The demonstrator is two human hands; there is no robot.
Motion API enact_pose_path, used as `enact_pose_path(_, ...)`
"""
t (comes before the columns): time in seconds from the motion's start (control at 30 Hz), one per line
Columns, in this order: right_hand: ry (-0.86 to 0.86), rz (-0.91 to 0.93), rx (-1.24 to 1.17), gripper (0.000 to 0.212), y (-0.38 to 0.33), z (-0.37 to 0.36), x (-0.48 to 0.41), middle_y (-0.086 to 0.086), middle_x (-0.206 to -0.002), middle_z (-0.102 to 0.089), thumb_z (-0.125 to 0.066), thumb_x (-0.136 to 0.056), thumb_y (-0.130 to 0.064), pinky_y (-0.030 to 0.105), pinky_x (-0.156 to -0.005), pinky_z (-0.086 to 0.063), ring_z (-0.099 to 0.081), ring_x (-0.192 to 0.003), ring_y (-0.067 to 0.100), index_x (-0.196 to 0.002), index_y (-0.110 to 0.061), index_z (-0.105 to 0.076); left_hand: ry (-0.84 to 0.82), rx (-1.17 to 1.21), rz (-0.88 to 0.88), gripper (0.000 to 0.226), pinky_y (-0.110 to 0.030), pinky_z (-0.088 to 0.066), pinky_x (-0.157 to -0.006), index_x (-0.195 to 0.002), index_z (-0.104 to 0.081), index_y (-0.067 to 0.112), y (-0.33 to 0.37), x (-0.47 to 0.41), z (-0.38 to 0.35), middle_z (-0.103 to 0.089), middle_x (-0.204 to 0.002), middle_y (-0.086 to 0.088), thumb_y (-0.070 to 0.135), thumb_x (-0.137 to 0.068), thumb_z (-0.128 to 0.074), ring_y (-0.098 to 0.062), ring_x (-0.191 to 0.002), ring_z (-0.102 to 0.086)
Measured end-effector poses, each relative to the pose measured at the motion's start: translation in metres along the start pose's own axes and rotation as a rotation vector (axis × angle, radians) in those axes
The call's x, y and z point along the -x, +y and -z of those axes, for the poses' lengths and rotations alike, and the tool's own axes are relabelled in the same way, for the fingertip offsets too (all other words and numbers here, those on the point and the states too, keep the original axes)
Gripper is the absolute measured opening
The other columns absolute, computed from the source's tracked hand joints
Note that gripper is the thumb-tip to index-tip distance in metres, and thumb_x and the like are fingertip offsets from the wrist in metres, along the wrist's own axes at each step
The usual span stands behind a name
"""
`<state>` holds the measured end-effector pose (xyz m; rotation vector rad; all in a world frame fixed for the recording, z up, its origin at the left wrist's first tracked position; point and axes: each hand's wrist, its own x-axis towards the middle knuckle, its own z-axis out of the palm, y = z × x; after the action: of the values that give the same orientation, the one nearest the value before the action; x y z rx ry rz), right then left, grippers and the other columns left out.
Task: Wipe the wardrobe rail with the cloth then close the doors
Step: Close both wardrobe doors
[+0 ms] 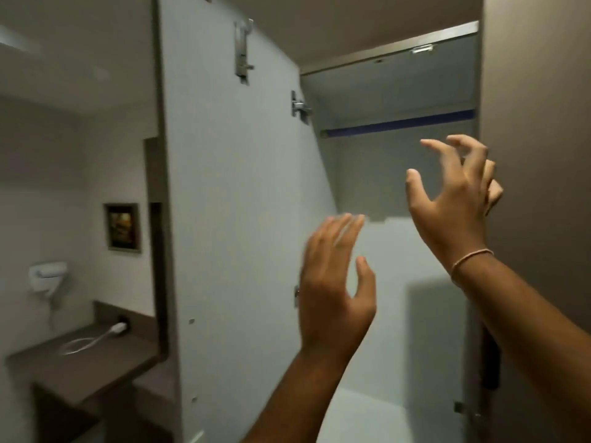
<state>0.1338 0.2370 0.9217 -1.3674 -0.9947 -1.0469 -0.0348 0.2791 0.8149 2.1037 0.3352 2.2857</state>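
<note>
- Your wardrobe (pixel 399 187) stands open ahead of you, pale inside, with no clothes visible in it.
- The left door (pixel 230 187) is swung wide toward you, its pale inner face taking up the middle of the view; two metal hinges show near its top far edge.
- The right door (pixel 537 155) fills the right edge of the view as a dark brown panel.
- A dark counter (pixel 96 353) sits far left and low, with a white cable lying on it.
- Your left hand (pixel 332 289) is raised in front of the left door's far edge, fingers loosely spread and blurred, holding nothing.
- Your right hand (pixel 454 193) is higher, in front of the wardrobe opening, fingers curled and apart like a claw, gripping nothing; a thin band circles that wrist.
- The rail (pixel 396 124) runs across the top of the opening as a dark blue bar, above and beyond your right hand, clear of your fingers.
- A white wall-mounted hair dryer (pixel 48 276) hangs above the counter.
- A small framed picture (pixel 122 227) hangs on the far left wall.
- No cloth can be made out in either hand.
</note>
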Motion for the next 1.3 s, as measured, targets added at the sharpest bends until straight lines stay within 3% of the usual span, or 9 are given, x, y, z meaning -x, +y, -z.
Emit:
enact_pose_path(0.17, -0.171, 0.146, -0.389, 0.049, -0.130, -0.037, 0.012, 0.001, -0.163, -0.036, -0.060, -0.099, -0.053, 0.064, -0.117, -0.034, -0.038, -0.148, 0.024, -0.146, -0.036, -0.055, 0.306, -0.412, 0.098, 0.073, -0.063, -0.033, -0.122, -0.157, -0.046, 0.011, -0.031, -0.002, 0.107, -0.043, -0.165, -0.012, 0.009, -0.091, -0.076, -0.031, -0.158, -0.034)
enact_pose_path(0.37, -0.344, 0.300, -0.581, 0.085, -0.262, -0.077, 0.014, 0.004, -0.180, -0.002, -0.062, -0.095, -0.063, 0.069, -0.127, -0.017, -0.010, -0.165, 0.033, -0.167, -0.038, -0.025, 0.091, -0.182, 0.666, 0.101, -0.042, -0.036, -0.123, -0.169, -0.009, 0.040, -0.080, -0.026, 0.150, -0.031, -0.174, 0.003, 0.038, -0.094, -0.077, -0.017, -0.155, -0.036)
enact_pose_path(0.47, -0.353, 0.339, -0.515, 0.100, -0.297, -0.102, 0.014, 0.007, -0.181, 0.006, -0.068, -0.092, -0.062, 0.070, -0.129, -0.012, 0.000, -0.166, 0.041, -0.171, -0.039, -0.011, -0.019, -0.239, 0.846, 0.079, -0.035, -0.043, -0.119, -0.165, -0.032, 0.031, -0.098, -0.017, 0.161, -0.054, -0.160, 0.000, 0.033, -0.098, -0.074, -0.020, -0.143, -0.054)
enact_pose_path(0.53, -0.383, 0.328, -0.471, 0.107, -0.307, -0.117, 0.016, 0.011, -0.181, 0.008, -0.075, -0.092, -0.050, 0.069, -0.129, -0.013, 0.001, -0.166, 0.042, -0.172, -0.035, -0.005, 0.010, -0.207, 0.912, 0.044, -0.018, -0.045, -0.109, -0.147, -0.057, 0.031, -0.105, -0.004, 0.169, -0.070, -0.137, 0.021, 0.025, -0.104, -0.067, -0.001, -0.127, -0.064)
enact_pose_path(0.7, -0.319, 0.344, -0.422, 0.105, -0.301, -0.131, 0.025, 0.015, -0.181, 0.003, -0.078, -0.091, -0.014, 0.057, -0.128, -0.032, -0.005, -0.166, 0.042, -0.172, -0.025, -0.013, -0.081, -0.109, 0.906, 0.052, -0.043, -0.057, -0.108, -0.148, -0.055, 0.035, -0.104, 0.007, 0.183, -0.069, -0.138, 0.010, 0.024, -0.100, -0.070, -0.011, -0.128, -0.066)
enact_pose_path(0.83, -0.304, 0.347, -0.429, 0.103, -0.286, -0.112, 0.023, 0.017, -0.180, 0.004, -0.069, -0.093, -0.006, 0.052, -0.123, -0.043, -0.008, -0.166, 0.040, -0.172, -0.022, -0.006, -0.095, -0.193, 0.799, 0.056, -0.038, -0.057, -0.109, -0.152, -0.052, 0.036, -0.086, 0.018, 0.170, -0.071, -0.137, 0.009, 0.032, -0.100, -0.072, -0.008, -0.124, -0.067)
enact_pose_path(1.0, -0.193, 0.383, -0.402, 0.093, -0.232, -0.071, 0.013, 0.023, -0.178, -0.007, -0.050, -0.088, -0.003, 0.049, -0.108, -0.053, -0.041, -0.152, 0.040, -0.172, -0.013, -0.013, -0.031, -0.287, 0.599, 0.055, -0.036, -0.064, -0.087, -0.145, -0.060, 0.043, -0.049, 0.044, 0.131, -0.081, -0.110, 0.017, 0.061, -0.093, -0.070, -0.002, -0.093, -0.075)
enact_pose_path(1.2, -0.139, 0.316, -0.248, 0.088, -0.127, -0.025, -0.006, 0.010, -0.178, -0.022, -0.050, -0.092, -0.005, 0.066, -0.131, -0.015, -0.022, -0.164, 0.024, -0.172, -0.011, -0.012, -0.046, -0.091, 0.440, 0.056, -0.032, -0.061, -0.096, -0.147, -0.061, 0.043, -0.004, 0.084, 0.035, -0.065, -0.142, 0.024, 0.061, -0.094, -0.069, 0.000, -0.116, -0.068)
enact_pose_path(1.3, -0.181, 0.245, -0.177, 0.089, -0.076, -0.009, -0.015, 0.002, -0.178, -0.024, -0.050, -0.095, -0.009, 0.066, -0.132, -0.005, -0.024, -0.163, 0.018, -0.173, -0.017, -0.008, -0.098, -0.026, 0.459, 0.049, -0.028, -0.062, -0.070, -0.139, -0.066, 0.049, 0.008, 0.099, -0.010, -0.060, -0.127, 0.017, 0.059, -0.092, -0.073, -0.005, -0.081, -0.068)
